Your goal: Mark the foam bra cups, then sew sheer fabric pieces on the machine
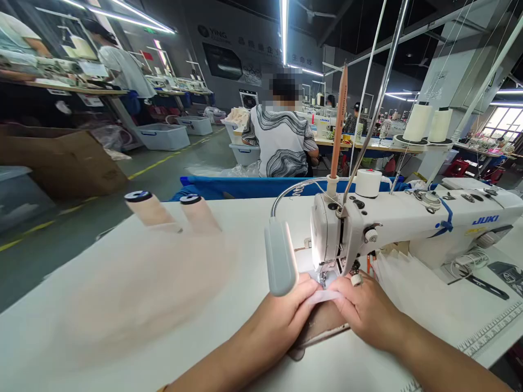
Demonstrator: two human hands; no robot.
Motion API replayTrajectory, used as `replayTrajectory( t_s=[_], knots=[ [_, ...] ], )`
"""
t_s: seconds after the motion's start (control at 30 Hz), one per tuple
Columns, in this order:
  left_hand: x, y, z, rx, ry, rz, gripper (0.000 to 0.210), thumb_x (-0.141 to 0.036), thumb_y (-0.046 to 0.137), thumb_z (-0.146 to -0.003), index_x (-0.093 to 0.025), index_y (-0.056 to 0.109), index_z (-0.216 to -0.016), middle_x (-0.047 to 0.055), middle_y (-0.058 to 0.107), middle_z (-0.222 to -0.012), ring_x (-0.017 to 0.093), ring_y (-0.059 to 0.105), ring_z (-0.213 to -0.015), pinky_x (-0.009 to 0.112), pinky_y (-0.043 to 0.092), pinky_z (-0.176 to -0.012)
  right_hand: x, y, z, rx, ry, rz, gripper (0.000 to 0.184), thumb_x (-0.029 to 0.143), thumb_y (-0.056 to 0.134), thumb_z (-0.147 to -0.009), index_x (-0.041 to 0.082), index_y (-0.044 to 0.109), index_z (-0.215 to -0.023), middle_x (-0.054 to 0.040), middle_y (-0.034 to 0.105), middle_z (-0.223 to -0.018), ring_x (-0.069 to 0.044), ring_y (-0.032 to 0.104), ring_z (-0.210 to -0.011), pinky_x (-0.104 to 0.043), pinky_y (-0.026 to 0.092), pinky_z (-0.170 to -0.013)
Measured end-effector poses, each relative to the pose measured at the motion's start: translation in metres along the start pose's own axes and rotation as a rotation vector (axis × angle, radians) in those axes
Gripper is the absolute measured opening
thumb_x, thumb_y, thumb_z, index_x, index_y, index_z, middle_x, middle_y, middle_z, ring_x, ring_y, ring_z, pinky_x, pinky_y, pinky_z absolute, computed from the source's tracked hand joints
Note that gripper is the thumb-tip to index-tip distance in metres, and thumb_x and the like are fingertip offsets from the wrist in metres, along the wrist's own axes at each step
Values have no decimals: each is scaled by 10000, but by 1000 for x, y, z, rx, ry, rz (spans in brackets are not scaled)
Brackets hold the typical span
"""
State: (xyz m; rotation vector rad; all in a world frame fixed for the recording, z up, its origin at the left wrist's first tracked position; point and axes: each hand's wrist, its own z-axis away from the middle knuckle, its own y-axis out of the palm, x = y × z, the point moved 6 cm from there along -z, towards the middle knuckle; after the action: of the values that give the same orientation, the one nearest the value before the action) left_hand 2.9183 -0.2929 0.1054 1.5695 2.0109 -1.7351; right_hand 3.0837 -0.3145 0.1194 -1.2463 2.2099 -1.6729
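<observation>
A white sewing machine (392, 212) stands on the table, its needle and presser foot (323, 277) just beyond my hands. My left hand (292, 310) pinches the left end of a narrow strip of white fabric (323, 296). On the strip's other end, my right hand (363, 305) is closed, its thumb and fingers pressed together. The strip spans the short gap between both hands, right in front of the presser foot. A grey lamp head (280, 258) hangs above my left hand and hides a little of the machine bed.
Pale sheer fabric (147, 283) is spread over the table's left, beside two thread cones (149, 209). More white fabric (396, 272) lies under the machine arm. Black scissors (488, 286) and a printed ruler (490, 329) are at right. A person (281, 136) sits ahead.
</observation>
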Motion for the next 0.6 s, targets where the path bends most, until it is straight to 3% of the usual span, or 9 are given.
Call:
replayTrajectory(
  t_s=[0.07, 0.17, 0.33, 0.6],
  knots=[
    [0, -3, -2, 25, -27, 31, 363, -333, 408, -1121, -248, 674, -890, -10, 668, -832, 176, 632, -764, 277, 516, -710, -1, -4, -1, -36, 5, -68, 253, 227, 433, -1113, 226, 662, -1006, -35, 727, -891, -215, 622, -830, -323, 480, -783],
    [-6, -5, 1, 38, 49, 3, 338, -239, 403, -1096, -252, 693, -922, 1, 686, -860, 179, 627, -763, 280, 506, -716, 0, -7, 0, -33, -16, -79, 267, 235, 429, -1119, 224, 657, -981, -29, 715, -875, -209, 616, -826, -320, 480, -780],
    [-19, 0, 15, 39, 202, -106, 355, -85, 376, -1002, -238, 684, -914, 63, 720, -981, 214, 668, -849, 321, 524, -749, 9, -4, 8, 128, -151, 133, 263, 221, 521, -1075, 223, 586, -820, -15, 660, -811, -205, 554, -758, -331, 430, -718],
    [-19, 11, 28, 33, 294, -234, 320, -128, 446, -1019, -254, 691, -856, 41, 741, -905, 209, 659, -803, 365, 513, -814, 17, -5, 15, 251, -173, 231, 271, 264, 582, -1095, 215, 568, -829, -11, 683, -896, -200, 590, -837, -345, 401, -779]
  ],
)
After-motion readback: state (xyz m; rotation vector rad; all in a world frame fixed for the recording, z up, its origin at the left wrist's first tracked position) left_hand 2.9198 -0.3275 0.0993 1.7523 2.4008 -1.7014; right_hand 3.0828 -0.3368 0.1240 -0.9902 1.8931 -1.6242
